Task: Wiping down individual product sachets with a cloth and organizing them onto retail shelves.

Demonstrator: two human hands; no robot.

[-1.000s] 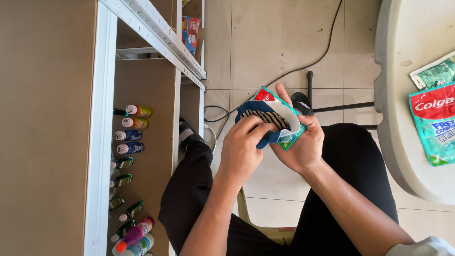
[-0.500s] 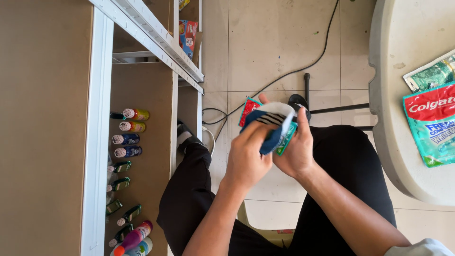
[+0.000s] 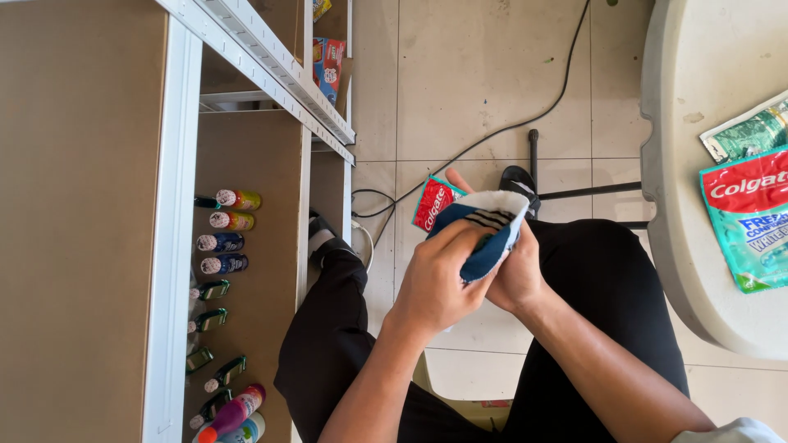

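Fingers of the left hand are curled over a blue sock with white stripes and a pale cuff, clenched on its fabric from the near side, thumb and fingertips pinching the knit close to the cuff. The right hand sits underneath and behind, closed round the same bundle; its palm seems to cradle both the sock and a red sachet whose top edge pokes out beyond the cuff. Whether the sachet is partly inside the sock or only pressed against it cannot be told, since the hands cover the join. All of this is held in the air above the lap, over black trousers, well apart from the desk on the right. To handle this well, my judgement is that the left grip should stay near the cuff so the opening is kept wide, while the right supports the sachet flat, not bent; soft knit will bunch and slip if pinched too far down. On the desk lie two more sachets, one red and teal, one green, near its rim. At the left a shelf carries a row of small bottles. A black cable runs across the tiled floor.
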